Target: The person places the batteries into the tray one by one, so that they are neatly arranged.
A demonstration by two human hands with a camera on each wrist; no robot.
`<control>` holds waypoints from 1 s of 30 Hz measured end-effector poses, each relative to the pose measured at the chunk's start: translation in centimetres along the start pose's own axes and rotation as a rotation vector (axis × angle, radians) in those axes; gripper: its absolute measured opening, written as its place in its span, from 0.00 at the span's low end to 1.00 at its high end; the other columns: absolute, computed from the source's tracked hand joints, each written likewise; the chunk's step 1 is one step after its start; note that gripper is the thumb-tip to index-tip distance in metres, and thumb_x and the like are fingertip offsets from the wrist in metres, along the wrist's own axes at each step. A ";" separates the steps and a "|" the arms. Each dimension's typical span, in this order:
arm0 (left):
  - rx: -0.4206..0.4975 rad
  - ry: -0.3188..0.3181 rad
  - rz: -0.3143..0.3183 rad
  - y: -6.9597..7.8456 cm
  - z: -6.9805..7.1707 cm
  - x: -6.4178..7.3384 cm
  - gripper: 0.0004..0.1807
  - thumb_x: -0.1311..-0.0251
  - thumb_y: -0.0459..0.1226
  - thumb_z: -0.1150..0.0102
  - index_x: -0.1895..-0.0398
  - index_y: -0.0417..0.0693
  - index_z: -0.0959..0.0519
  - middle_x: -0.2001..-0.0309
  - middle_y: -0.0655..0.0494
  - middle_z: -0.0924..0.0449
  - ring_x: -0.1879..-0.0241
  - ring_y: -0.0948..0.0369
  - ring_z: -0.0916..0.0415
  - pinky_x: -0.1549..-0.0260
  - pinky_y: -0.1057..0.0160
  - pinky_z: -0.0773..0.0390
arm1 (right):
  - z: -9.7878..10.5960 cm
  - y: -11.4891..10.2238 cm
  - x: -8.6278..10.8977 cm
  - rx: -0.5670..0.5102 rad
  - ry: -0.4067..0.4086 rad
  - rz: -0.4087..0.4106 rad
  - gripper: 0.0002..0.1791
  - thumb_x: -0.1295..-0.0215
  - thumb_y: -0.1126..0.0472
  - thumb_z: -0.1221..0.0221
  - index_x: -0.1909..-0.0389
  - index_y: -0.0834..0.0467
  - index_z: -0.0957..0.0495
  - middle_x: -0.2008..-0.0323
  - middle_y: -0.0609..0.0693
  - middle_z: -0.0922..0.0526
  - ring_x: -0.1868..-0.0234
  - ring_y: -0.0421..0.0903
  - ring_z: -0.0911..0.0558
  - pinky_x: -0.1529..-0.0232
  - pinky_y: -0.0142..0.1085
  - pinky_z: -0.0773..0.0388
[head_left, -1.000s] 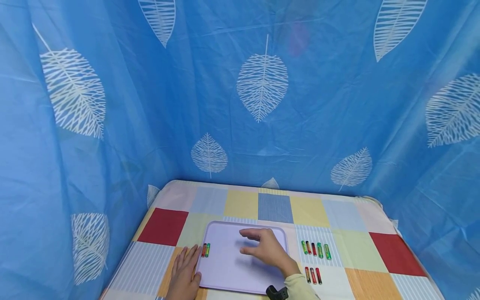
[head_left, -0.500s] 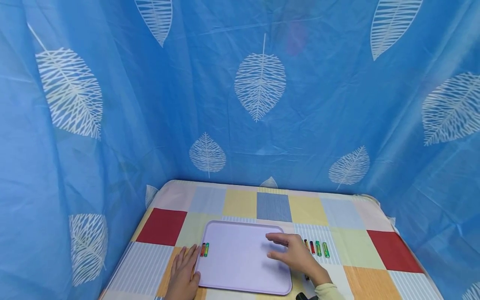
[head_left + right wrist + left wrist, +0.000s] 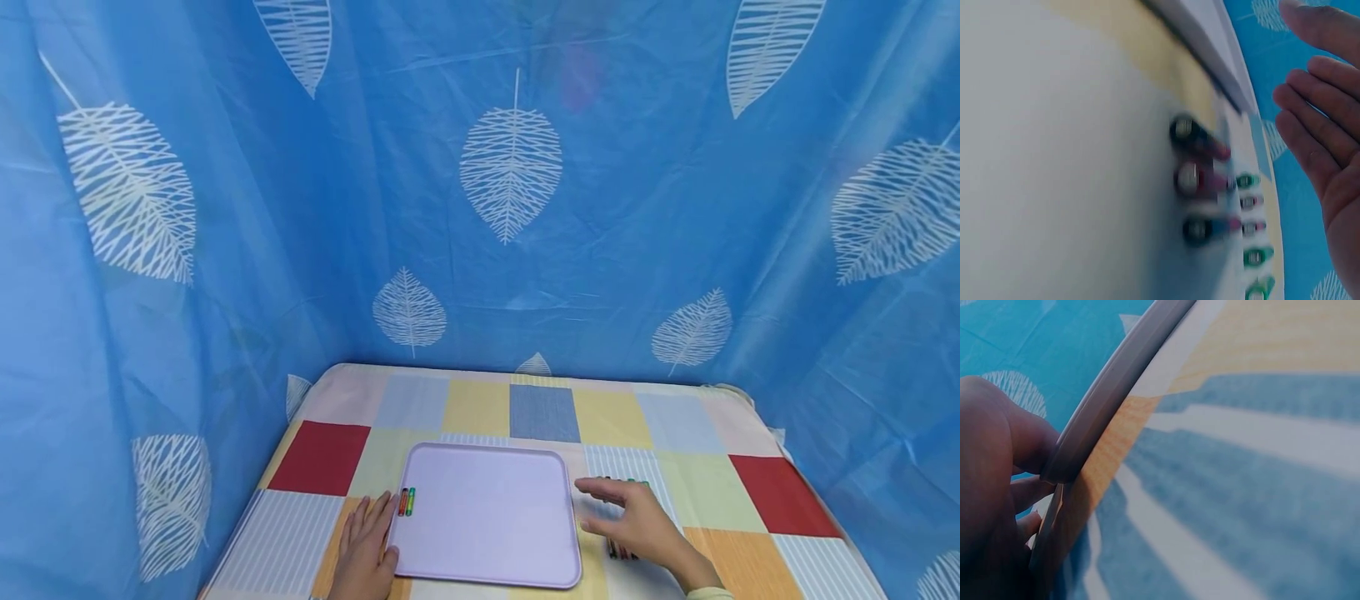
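A pale lilac tray (image 3: 487,517) lies on the patchwork cloth. Near its left rim, a red battery (image 3: 402,502) and a green battery (image 3: 410,502) lie side by side. My left hand (image 3: 366,550) rests at the tray's left edge, fingers extended and touching the rim. Right of the tray, my right hand (image 3: 637,525) hovers with fingers straight and thumb apart, holding nothing. It partly covers the loose batteries in the head view. The right wrist view shows a near row of three dark-and-red batteries (image 3: 1192,178), with green batteries (image 3: 1257,257) and red ones in a row behind.
The patchwork tablecloth (image 3: 735,492) covers the table. A blue curtain (image 3: 465,250) with white leaf prints hangs behind the table and along both sides.
My right hand has moved right, from above the tray to over the loose batteries. My left hand stays at the tray's edge. The head view has shifted slightly.
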State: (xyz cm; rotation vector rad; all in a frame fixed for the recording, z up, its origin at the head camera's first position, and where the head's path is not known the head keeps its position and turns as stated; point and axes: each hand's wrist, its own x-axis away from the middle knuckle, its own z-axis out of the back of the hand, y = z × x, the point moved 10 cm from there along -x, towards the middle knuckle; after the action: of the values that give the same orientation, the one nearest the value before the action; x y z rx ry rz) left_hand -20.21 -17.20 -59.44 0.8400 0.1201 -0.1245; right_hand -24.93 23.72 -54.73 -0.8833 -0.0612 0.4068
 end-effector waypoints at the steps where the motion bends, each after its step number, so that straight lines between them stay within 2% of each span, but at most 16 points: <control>1: -0.004 -0.010 0.001 0.0 0.0 0.0 0.40 0.43 0.25 0.40 0.21 0.34 0.29 0.20 0.31 0.33 0.19 0.27 0.52 0.22 0.24 0.59 | 0.3 0.2 0.3 0.008 0.001 0.000 0.29 0.34 0.51 0.23 0.35 0.57 0.14 0.39 0.53 0.09 0.38 0.48 0.11 0.39 0.38 0.11; 5: -0.010 -0.023 0.012 -0.2 -0.1 0.1 0.41 0.43 0.24 0.39 0.21 0.35 0.30 0.20 0.32 0.33 0.18 0.27 0.52 0.22 0.23 0.58 | 1.2 1.2 1.3 0.037 0.003 -0.018 0.29 0.36 0.51 0.22 0.36 0.58 0.13 0.40 0.53 0.09 0.38 0.38 0.13 0.40 0.33 0.12; 9: -0.001 -0.023 0.014 -0.1 -0.1 0.1 0.41 0.42 0.24 0.39 0.21 0.35 0.30 0.20 0.32 0.33 0.18 0.28 0.52 0.22 0.23 0.59 | 2.1 2.6 2.1 0.061 -0.006 -0.074 0.29 0.38 0.51 0.21 0.37 0.56 0.12 0.39 0.50 0.09 0.37 0.33 0.15 0.40 0.28 0.14; 12: 0.009 -0.020 0.019 -0.1 -0.1 0.1 0.41 0.42 0.24 0.40 0.21 0.34 0.30 0.20 0.31 0.34 0.18 0.28 0.53 0.21 0.24 0.60 | 2.7 3.6 2.7 0.072 -0.015 -0.136 0.31 0.39 0.51 0.21 0.36 0.55 0.13 0.38 0.49 0.10 0.36 0.39 0.14 0.40 0.29 0.14; 15: 0.017 -0.023 0.028 -0.2 -0.1 0.1 0.41 0.42 0.24 0.40 0.20 0.34 0.30 0.19 0.31 0.34 0.18 0.28 0.54 0.21 0.24 0.60 | 2.9 4.8 3.4 0.068 -0.029 -0.237 0.32 0.42 0.52 0.19 0.35 0.53 0.12 0.38 0.49 0.10 0.34 0.49 0.13 0.39 0.36 0.11; 17: 0.020 -0.031 0.037 -0.2 -0.1 0.1 0.41 0.42 0.24 0.40 0.20 0.34 0.31 0.19 0.31 0.35 0.17 0.28 0.54 0.21 0.24 0.61 | 2.8 5.5 3.9 0.059 -0.044 -0.303 0.32 0.43 0.53 0.19 0.35 0.52 0.12 0.38 0.50 0.10 0.34 0.54 0.14 0.37 0.45 0.11; 19: 0.021 -0.044 0.050 -0.3 -0.1 0.0 0.41 0.42 0.24 0.40 0.20 0.34 0.31 0.18 0.32 0.35 0.17 0.28 0.55 0.20 0.24 0.62 | 2.7 5.9 4.3 0.059 -0.057 -0.337 0.33 0.44 0.54 0.18 0.35 0.51 0.12 0.38 0.51 0.10 0.34 0.57 0.14 0.36 0.52 0.12; 21: 0.025 -0.055 0.063 -0.4 -0.2 0.0 0.41 0.41 0.24 0.40 0.20 0.34 0.31 0.18 0.32 0.36 0.17 0.29 0.56 0.20 0.24 0.63 | 2.6 6.0 4.6 0.074 -0.069 -0.339 0.34 0.45 0.53 0.18 0.35 0.52 0.12 0.38 0.52 0.10 0.35 0.56 0.14 0.36 0.55 0.13; 23: 0.024 -0.062 0.068 -0.5 -0.2 0.0 0.41 0.41 0.24 0.40 0.19 0.34 0.32 0.18 0.32 0.36 0.16 0.29 0.56 0.20 0.24 0.63 | 2.5 6.0 4.8 0.099 -0.075 -0.320 0.34 0.45 0.52 0.18 0.35 0.52 0.12 0.38 0.51 0.10 0.35 0.54 0.14 0.37 0.51 0.12; 25: 0.024 -0.062 0.067 -0.4 -0.2 0.0 0.41 0.41 0.24 0.40 0.19 0.34 0.32 0.18 0.32 0.36 0.16 0.29 0.56 0.20 0.24 0.63 | 2.4 6.0 5.0 0.121 -0.077 -0.302 0.34 0.46 0.52 0.18 0.35 0.51 0.12 0.38 0.49 0.10 0.36 0.51 0.15 0.38 0.41 0.11; 28: 0.012 -0.050 0.051 -0.3 -0.1 0.0 0.41 0.42 0.24 0.40 0.20 0.34 0.31 0.19 0.32 0.35 0.17 0.28 0.55 0.20 0.24 0.61 | 2.3 6.2 5.2 0.143 -0.076 -0.285 0.33 0.45 0.51 0.18 0.36 0.49 0.12 0.38 0.46 0.10 0.37 0.43 0.15 0.42 0.28 0.16; 30: 0.006 -0.039 0.038 -0.2 -0.1 0.0 0.41 0.42 0.24 0.40 0.20 0.34 0.31 0.19 0.31 0.35 0.17 0.28 0.54 0.21 0.24 0.60 | 2.2 6.3 5.4 0.147 -0.075 -0.282 0.32 0.45 0.51 0.18 0.36 0.48 0.11 0.39 0.45 0.10 0.38 0.40 0.16 0.44 0.25 0.17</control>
State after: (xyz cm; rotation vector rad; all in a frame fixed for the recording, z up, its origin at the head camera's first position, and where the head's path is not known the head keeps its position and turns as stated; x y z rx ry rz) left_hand -20.28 -17.28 -59.63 0.8453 0.0676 -0.1058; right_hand -22.45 30.86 -58.73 -0.7019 -0.2194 0.1778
